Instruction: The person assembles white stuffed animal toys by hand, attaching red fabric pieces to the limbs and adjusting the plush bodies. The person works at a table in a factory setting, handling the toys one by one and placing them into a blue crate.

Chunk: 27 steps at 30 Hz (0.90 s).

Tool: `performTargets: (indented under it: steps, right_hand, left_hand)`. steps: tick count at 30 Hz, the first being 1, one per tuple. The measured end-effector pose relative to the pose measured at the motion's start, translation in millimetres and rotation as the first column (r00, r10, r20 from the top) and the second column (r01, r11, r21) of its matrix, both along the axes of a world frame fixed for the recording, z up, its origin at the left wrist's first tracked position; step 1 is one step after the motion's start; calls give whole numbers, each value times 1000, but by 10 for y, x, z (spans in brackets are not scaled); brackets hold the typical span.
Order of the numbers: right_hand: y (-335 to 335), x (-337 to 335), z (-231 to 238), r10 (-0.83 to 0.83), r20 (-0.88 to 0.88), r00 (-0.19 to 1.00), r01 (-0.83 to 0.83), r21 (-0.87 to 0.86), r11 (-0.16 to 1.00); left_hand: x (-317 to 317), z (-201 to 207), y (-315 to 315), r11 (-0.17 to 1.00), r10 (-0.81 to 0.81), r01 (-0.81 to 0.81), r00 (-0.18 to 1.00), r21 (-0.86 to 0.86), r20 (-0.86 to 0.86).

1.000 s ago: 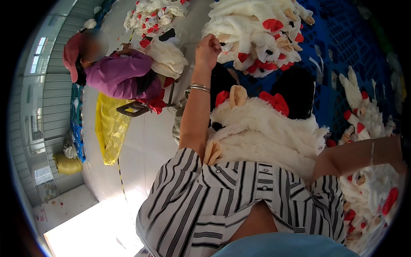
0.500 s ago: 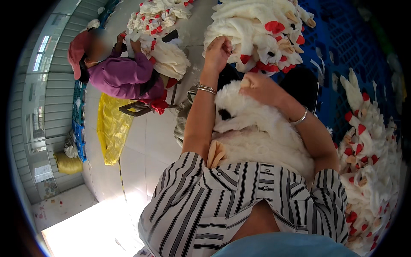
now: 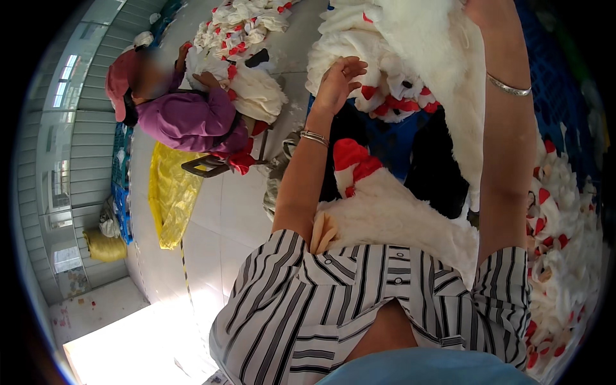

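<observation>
A worker in our room wears a short-sleeved shirt (image 3: 378, 273), white with black and grey stripes; silver bangles (image 3: 314, 136) circle beyond its left sleeve, one band (image 3: 509, 85) beyond its right. Pale blue fabric (image 3: 423, 367), possibly a mask, borders its neckline.

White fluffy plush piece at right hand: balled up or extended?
Extended: the white fluffy plush piece reaches down from beside the right hand in a long strip; top cropped.

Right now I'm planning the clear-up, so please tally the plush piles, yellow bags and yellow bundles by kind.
Plush piles: 3 (front pile, right pile, far pile)
Yellow bag: 1
Yellow bundle: 1
Total: 5
</observation>
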State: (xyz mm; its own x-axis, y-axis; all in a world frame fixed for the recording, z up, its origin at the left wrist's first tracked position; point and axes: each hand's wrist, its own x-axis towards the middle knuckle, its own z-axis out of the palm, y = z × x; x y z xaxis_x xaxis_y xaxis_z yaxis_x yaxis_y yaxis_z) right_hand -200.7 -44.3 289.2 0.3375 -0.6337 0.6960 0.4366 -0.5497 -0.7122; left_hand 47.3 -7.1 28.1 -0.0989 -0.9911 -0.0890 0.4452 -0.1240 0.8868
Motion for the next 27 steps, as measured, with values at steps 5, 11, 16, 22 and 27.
performTargets:
  steps: [5, 11, 16, 22, 27]
  right_hand:
    - [-168, 441, -880, -21, -617, 786, 25, -1, 1000]
    - [-253, 708, -1692, 133, -759, 638, -81, 106, 991]
    - [-333, 576, -1821, -135, -594, 793, 331, 232, 915]
    - [-532, 222, -1961, -412, -414, 812, 557, 337, 759]
    - [-337, 205, -1580, -427, -240, 872, 486, 531, 694]
  left_hand:
    - [194, -106, 5, 948, 265, -302, 921, -95, -286]
    - [32, 165, 155, 989, -137, 110, 931, -99, -338]
    - [152, 21, 163, 996, -3, -10, 988, -84, -152]
    - [261, 93, 249, 979, 97, -138, 964, -150, -249]
    - [299, 482, 523, 985, -36, 41, 999, -167, 37]
